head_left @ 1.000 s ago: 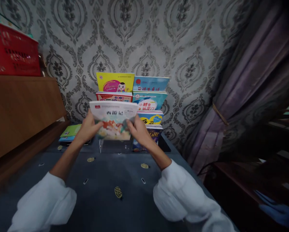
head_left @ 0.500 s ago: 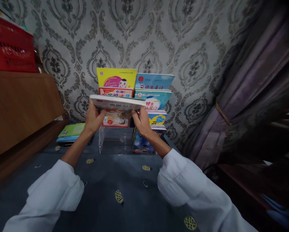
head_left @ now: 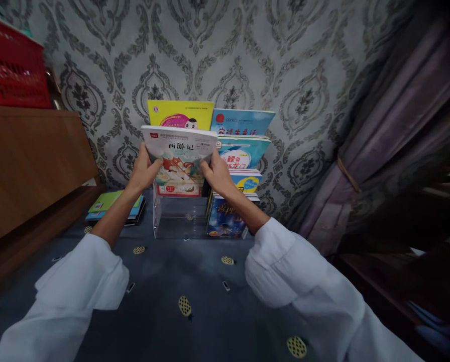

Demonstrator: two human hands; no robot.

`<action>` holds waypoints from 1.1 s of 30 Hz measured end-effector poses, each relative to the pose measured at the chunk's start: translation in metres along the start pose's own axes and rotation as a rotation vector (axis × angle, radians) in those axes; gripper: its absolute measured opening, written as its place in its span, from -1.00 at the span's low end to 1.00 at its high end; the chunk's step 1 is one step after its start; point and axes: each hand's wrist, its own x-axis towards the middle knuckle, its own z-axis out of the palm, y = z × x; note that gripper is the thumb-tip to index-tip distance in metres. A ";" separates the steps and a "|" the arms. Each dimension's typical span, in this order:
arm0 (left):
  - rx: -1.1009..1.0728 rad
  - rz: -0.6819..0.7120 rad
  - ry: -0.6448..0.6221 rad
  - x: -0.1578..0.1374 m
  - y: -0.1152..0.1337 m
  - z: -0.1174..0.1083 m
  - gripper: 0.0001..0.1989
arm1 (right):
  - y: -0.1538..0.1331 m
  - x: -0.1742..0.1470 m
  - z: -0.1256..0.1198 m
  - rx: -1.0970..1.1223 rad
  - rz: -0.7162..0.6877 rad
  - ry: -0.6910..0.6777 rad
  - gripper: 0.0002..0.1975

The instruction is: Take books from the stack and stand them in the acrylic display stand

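Observation:
Between my two hands is a picture book (head_left: 180, 163) with a pale cover, black Chinese title and a painted figure, its front facing me. My left hand (head_left: 145, 171) grips its left edge, thumb on the cover. The right edge is pinched by my right hand (head_left: 215, 171). Behind the book stands a tiered clear acrylic rack (head_left: 172, 218) whose lowest left tier shows no book. A yellow book (head_left: 180, 113) rises at the rack's back left, and the red-edged book (head_left: 178, 190) below it is mostly hidden. Blue books (head_left: 243, 151) and a dark blue book (head_left: 225, 217) fill the right column.
Several books lie in a low stack (head_left: 110, 207) left of the rack on the dark patterned tablecloth (head_left: 153, 291). A wooden cabinet (head_left: 32, 161) with a red basket (head_left: 14, 65) on it stands at left. A tied curtain (head_left: 341, 186) hangs at right, before patterned wallpaper (head_left: 236, 55).
Both hands have raised the book's top edge and tilted it more upright, so its cover now shows fully. It covers most of the red-edged book behind.

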 end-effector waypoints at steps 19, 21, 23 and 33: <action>0.352 0.174 -0.065 0.002 -0.019 -0.003 -0.26 | -0.011 0.006 -0.010 -0.396 -0.097 0.053 -0.35; 0.383 0.168 -0.049 -0.002 -0.020 -0.002 -0.28 | -0.013 0.002 -0.008 -0.389 -0.083 0.042 -0.34; 0.404 0.161 -0.035 -0.004 -0.019 -0.002 -0.29 | -0.015 -0.001 -0.007 -0.377 -0.074 0.028 -0.33; 0.412 0.050 -0.083 -0.005 -0.020 0.000 -0.56 | -0.007 -0.020 0.001 -0.193 0.037 0.038 -0.34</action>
